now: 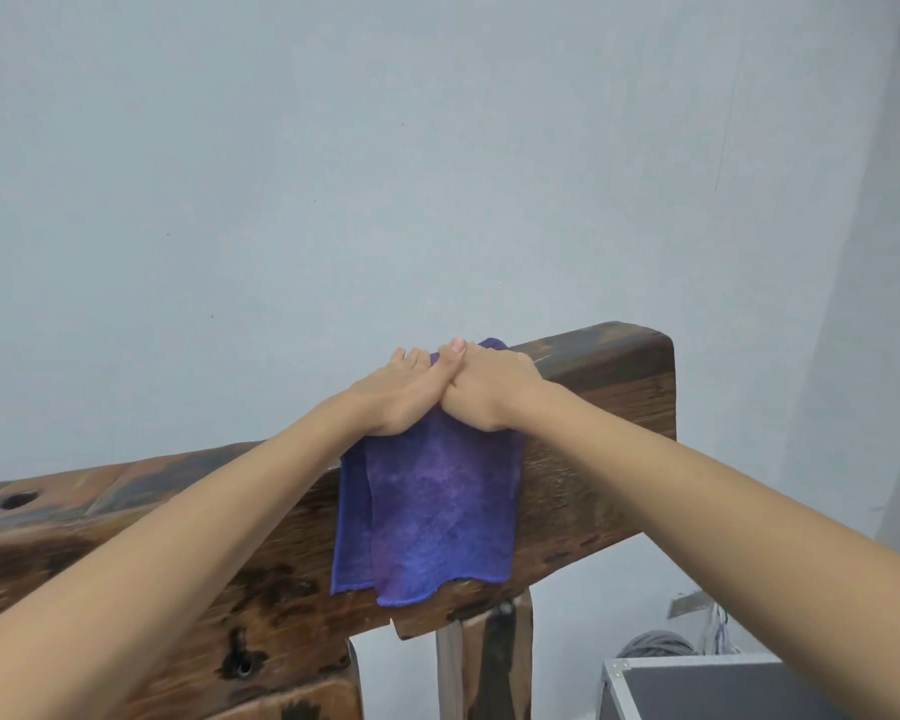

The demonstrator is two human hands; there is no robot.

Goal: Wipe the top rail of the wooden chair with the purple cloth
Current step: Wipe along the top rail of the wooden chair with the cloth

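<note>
Purple cloth (427, 517) drapes over the top rail (609, 356) near its right end, hanging down the near face. The right hand (489, 392) clenches it with curled fingers. The left hand (398, 394) presses flat alongside, fingers outstretched.

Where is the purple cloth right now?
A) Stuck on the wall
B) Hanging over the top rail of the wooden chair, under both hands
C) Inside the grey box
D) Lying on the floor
B: the purple cloth is draped over the dark wooden top rail and hangs down its near face, with the left hand and the right hand side by side on top of it.
</note>
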